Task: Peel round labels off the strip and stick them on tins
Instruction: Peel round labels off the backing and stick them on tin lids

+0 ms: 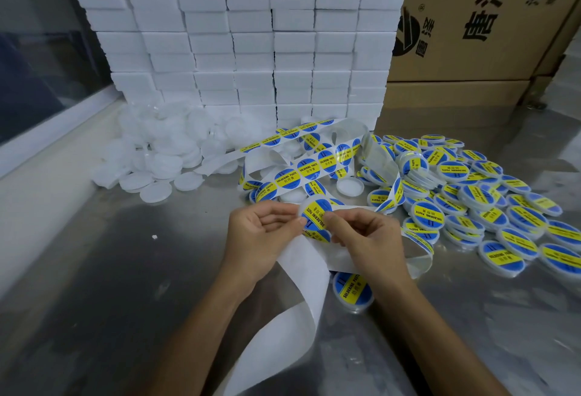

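Note:
A white backing strip (301,169) carrying round blue-and-yellow labels loops across the metal table (125,285). My left hand (261,232) pinches the strip beside one label (314,214). My right hand (364,238) pinches that label's right edge with thumb and finger. The bare used backing (301,295) trails down toward me. Plain white tins (157,159) lie heaped at the left. Labelled tins (471,200) pile up at the right, and one labelled tin (352,290) sits just under my right wrist.
A wall of stacked white boxes (251,34) stands at the back. Brown cardboard cartons (478,18) stand at the back right. A window ledge (47,150) runs along the left. A small white scrap (154,237) lies on the table.

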